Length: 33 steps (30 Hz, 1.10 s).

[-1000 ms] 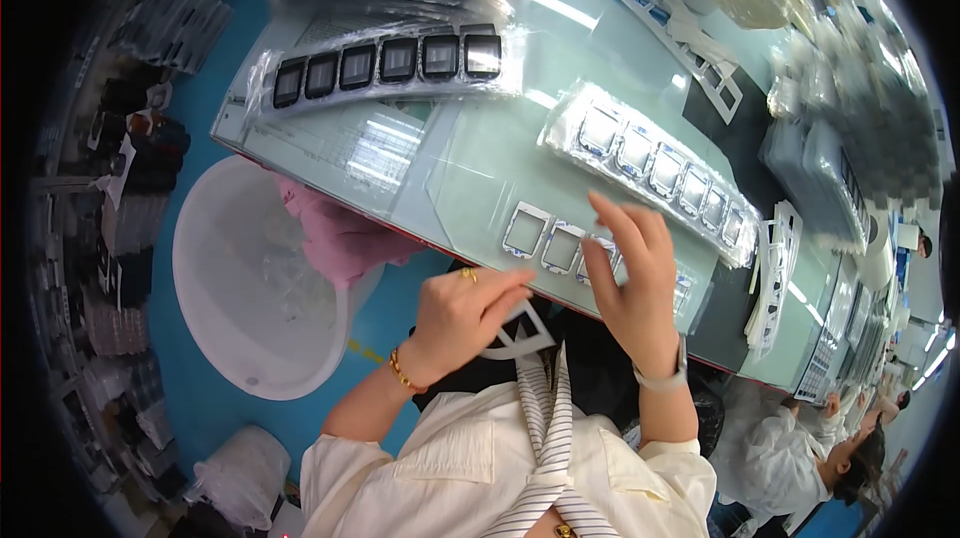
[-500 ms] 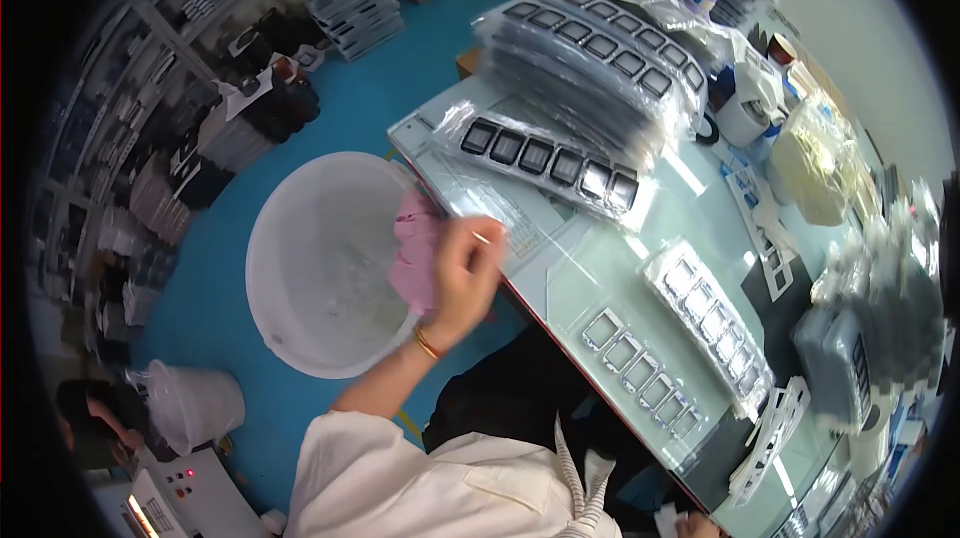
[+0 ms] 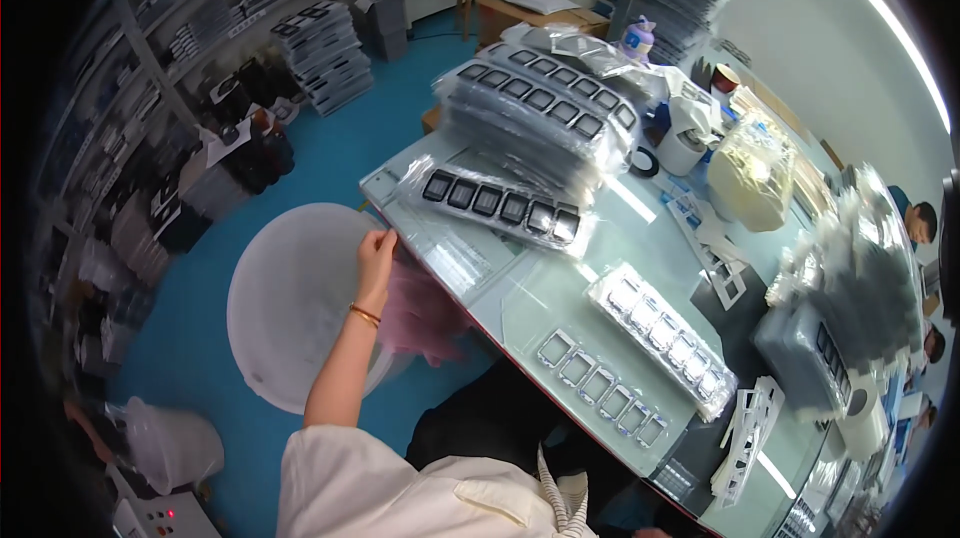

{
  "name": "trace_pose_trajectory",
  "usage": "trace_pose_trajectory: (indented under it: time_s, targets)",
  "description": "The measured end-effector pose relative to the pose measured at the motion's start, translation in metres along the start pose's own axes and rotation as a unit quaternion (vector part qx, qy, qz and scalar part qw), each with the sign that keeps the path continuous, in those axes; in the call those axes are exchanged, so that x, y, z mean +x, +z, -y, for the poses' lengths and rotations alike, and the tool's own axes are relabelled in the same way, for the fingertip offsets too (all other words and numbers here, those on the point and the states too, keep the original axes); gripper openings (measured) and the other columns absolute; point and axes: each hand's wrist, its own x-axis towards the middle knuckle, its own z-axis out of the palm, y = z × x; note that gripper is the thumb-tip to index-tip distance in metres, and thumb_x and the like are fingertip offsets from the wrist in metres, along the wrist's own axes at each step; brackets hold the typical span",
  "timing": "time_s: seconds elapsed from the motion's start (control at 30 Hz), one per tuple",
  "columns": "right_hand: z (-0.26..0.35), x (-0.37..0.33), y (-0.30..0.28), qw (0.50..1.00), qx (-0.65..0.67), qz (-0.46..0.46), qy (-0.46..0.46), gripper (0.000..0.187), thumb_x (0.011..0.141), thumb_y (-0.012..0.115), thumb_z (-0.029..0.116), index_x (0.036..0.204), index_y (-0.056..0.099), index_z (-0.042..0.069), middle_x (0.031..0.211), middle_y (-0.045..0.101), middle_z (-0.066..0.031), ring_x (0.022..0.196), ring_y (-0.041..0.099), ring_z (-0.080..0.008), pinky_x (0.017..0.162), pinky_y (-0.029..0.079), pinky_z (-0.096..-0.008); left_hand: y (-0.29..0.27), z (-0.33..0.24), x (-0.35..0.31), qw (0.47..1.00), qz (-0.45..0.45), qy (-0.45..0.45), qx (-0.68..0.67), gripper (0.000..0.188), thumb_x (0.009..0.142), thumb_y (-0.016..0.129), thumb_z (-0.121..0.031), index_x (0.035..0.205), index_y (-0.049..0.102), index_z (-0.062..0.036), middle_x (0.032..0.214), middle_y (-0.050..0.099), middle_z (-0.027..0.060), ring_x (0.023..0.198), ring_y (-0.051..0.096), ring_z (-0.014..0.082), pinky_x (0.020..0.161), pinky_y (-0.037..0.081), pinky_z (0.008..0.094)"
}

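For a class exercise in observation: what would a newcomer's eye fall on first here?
Probably the big round white tub on the blue floor, left of the glass-topped table. The person's left hand appears above its right side, near a pink cloth. At the table's far end, a tall stack of plastic-wrapped trays also stands out.

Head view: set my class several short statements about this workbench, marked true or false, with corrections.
1. The left hand is near the edge of the table. True.
2. The tub is black. False: the tub is whitish.
3. The left hand's wrist wears a bracelet. True.
4. The pink cloth lies on the table. False: the pink cloth is off it, at the tub's right side.
5. Unwrapped pale frames lie in a row on the table. True.
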Motion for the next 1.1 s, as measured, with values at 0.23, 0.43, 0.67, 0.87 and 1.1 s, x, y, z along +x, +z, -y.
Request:
trace_pose_trajectory:
  time_s: [0.23, 0.43, 0.67, 0.87, 1.1]
  targets:
    - [0.237, -0.022, -0.107, 0.966, 0.127, 0.056, -0.218, 0.036, 0.101, 0.071, 0.015, 0.132, 0.064, -0.002, 0.111, 0.077, -0.0168, 0.099, 0.074, -0.0222, 0.086, 0.057, -0.0345, 0.004, -0.044, -0.006, 0.985, 0.038, -0.112, -0.126, 0.024, 0.102, 0.071, -0.030, 0.111, 0.062, -0.0092, 0.090, 0.070, -0.0006, 0.071, 0.066, 0.0075, 0.062, 0.049, 0.0243]
    - [0.323, 0.016, -0.150, 0.880, -0.142, -0.018, -0.452, 0.036, 0.091, 0.080, 0.026, 0.119, 0.071, 0.006, 0.107, 0.076, -0.0116, 0.098, 0.071, -0.0339, 0.085, 0.055, -0.0396, 0.001, -0.039, -0.002, 0.993, 0.068, -0.060, -0.073, 0.021, 0.099, 0.074, -0.019, 0.112, 0.064, -0.0067, 0.087, 0.068, -0.0012, 0.068, 0.062, 0.0064, 0.063, 0.049, 0.0219]
    - [0.375, -0.007, -0.173, 0.852, -0.153, -0.047, -0.499, 0.033, 0.089, 0.080, 0.022, 0.117, 0.072, 0.006, 0.099, 0.075, -0.0104, 0.092, 0.070, -0.0342, 0.082, 0.055, -0.0423, 0.007, -0.081, -0.020, 0.987, 0.131, 0.010, -0.089, 0.012, 0.101, 0.071, -0.013, 0.108, 0.069, -0.0037, 0.089, 0.066, -0.0018, 0.076, 0.060, 0.0056, 0.069, 0.049, 0.0207]
    - [0.438, 0.008, -0.186, 0.814, -0.070, -0.148, -0.557, 0.034, 0.084, 0.080, 0.008, 0.118, 0.072, 0.006, 0.102, 0.072, -0.0126, 0.094, 0.067, -0.0358, 0.085, 0.054, -0.0434, 0.044, -0.172, -0.090, 0.955, 0.235, 0.178, -0.041, 0.009, 0.099, 0.071, -0.006, 0.106, 0.068, -0.0010, 0.094, 0.068, 0.0010, 0.086, 0.062, 0.0084, 0.080, 0.050, 0.0238]
    - [0.529, 0.046, -0.171, 0.658, -0.070, -0.335, -0.671, 0.035, 0.078, 0.077, 0.001, 0.113, 0.069, 0.006, 0.141, 0.062, -0.0106, 0.138, 0.051, -0.0368, 0.111, 0.044, -0.0506, 0.081, -0.238, -0.178, 0.838, 0.341, 0.418, 0.088, 0.013, 0.090, 0.077, 0.000, 0.101, 0.071, -0.0032, 0.090, 0.072, 0.0061, 0.078, 0.068, 0.0177, 0.075, 0.053, 0.0309]
